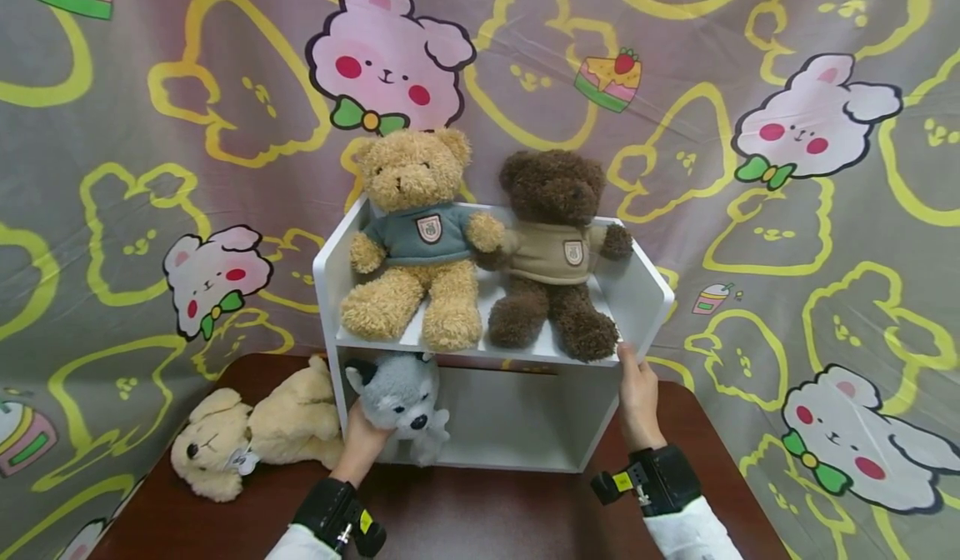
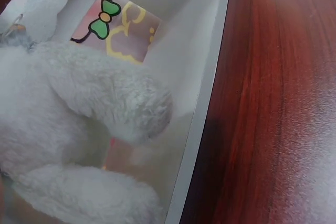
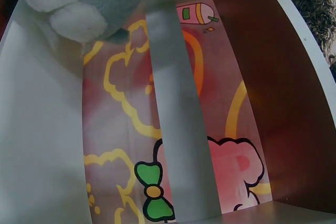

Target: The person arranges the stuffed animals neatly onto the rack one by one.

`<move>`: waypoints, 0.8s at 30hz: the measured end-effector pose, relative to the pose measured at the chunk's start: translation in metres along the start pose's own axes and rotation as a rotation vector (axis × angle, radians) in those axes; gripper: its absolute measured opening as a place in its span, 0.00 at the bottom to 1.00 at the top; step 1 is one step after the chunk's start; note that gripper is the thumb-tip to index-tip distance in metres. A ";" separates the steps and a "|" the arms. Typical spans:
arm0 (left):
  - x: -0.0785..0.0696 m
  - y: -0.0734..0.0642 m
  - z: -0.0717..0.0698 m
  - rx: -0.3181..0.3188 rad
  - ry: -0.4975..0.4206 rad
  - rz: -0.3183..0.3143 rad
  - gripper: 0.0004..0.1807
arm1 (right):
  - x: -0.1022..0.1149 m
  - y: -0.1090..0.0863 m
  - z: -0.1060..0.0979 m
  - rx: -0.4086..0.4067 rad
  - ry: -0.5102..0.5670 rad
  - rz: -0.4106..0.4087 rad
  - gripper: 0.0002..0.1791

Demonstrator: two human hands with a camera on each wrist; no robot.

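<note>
Two hands work at the near side, dial centred on the white shelf (image 1: 652, 297) in the head view. The brown table (image 1: 465, 514) runs along 6 o'clock. At 8 o'clock the left hand (image 1: 365, 443) grips the grey-and-white plush dog (image 1: 401, 393), which sits in the lower compartment beside the left wall. Well apart from it, between 3 and 4 o'clock, the right hand (image 1: 639, 397) touches the front edge of the right wall; whether its fingers curl round I cannot tell.

The plush could slump or topple forward if let go unbalanced, since its soft legs lie close to the front edge. A hard push might slide the shelf, or rock the blond bear (image 1: 416, 243) at 11 o'clock and the dark brown bear (image 1: 551, 252) at 1 o'clock, both seated up top with feet near the board's lip. Above the plush, the upper board leaves its head little room; the open space runs from it toward 4 o'clock. Outside the left wall, between 8 and 9 o'clock, a cream plush dog (image 1: 296, 418) lies on its side, crowding that flank. Farthest back hangs the patterned curtain (image 1: 247, 185).
</note>
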State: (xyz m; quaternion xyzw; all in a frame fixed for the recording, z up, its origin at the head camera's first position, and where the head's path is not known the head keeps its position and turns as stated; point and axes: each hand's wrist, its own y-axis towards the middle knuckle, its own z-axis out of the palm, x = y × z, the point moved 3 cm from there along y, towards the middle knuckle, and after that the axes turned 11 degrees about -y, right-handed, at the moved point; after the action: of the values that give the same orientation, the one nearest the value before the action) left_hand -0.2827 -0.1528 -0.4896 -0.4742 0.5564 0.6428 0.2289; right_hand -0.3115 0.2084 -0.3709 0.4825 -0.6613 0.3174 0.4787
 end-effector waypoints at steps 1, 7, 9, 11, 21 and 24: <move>0.003 0.002 0.001 0.002 0.006 -0.035 0.26 | 0.000 0.000 0.000 -0.001 -0.001 0.001 0.37; 0.018 0.016 0.009 -0.010 0.006 -0.188 0.32 | 0.000 -0.002 0.001 0.013 -0.006 -0.005 0.39; 0.021 0.019 0.012 0.003 0.002 -0.214 0.33 | 0.000 -0.002 0.001 0.009 -0.003 -0.007 0.38; 0.023 0.022 0.014 0.014 0.005 -0.226 0.34 | 0.001 -0.002 0.001 0.000 0.000 -0.004 0.38; 0.036 0.026 0.020 -0.001 0.015 -0.252 0.37 | 0.001 -0.002 0.001 -0.010 0.001 0.004 0.38; 0.039 0.027 0.022 0.004 0.018 -0.250 0.37 | 0.001 -0.001 0.001 -0.006 0.006 0.002 0.38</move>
State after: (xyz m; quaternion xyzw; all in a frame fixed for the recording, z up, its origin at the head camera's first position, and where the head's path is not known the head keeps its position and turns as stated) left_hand -0.3306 -0.1488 -0.5116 -0.5451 0.4962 0.6039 0.3032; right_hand -0.3106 0.2069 -0.3708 0.4795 -0.6613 0.3174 0.4816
